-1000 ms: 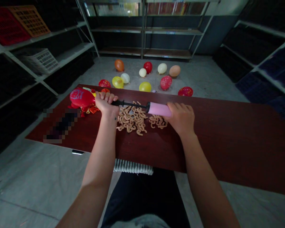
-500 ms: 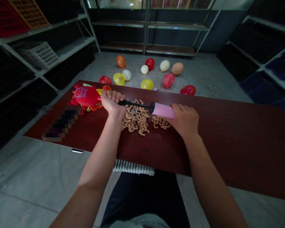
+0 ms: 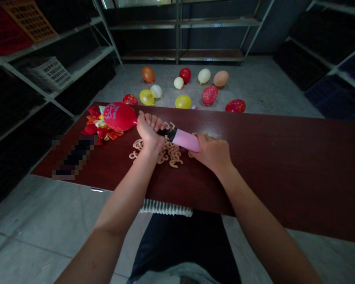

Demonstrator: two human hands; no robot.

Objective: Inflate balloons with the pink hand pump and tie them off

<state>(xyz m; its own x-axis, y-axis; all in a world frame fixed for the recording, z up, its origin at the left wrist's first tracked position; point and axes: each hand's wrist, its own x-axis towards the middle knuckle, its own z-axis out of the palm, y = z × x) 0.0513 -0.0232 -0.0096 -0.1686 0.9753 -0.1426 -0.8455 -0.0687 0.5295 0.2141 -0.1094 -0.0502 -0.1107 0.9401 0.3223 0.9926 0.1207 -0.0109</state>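
A red printed balloon (image 3: pixel 119 116) sits on the nozzle end of a pink hand pump (image 3: pixel 185 140), its neck running into my left hand (image 3: pixel 149 134). That hand is closed around the balloon neck and the black pump head. My right hand (image 3: pixel 211 153) presses against the pink barrel's far end. The black pump rod is hidden inside the barrel. Under both hands lies a heap of curled beige strips (image 3: pixel 168 156) on the dark red wooden tabletop (image 3: pixel 272 169).
A pile of flat red and orange balloons (image 3: pixel 102 130) lies left of my hands, beside a pixelated blurred object (image 3: pixel 73 157). Several inflated balloons (image 3: pixel 183 101) rest on the concrete floor beyond the table. Metal shelves (image 3: pixel 56 63) stand on both sides and behind.
The pink barrel has slid toward my left hand, covering the black rod. The red balloon looks rounder and has moved right with my hands.
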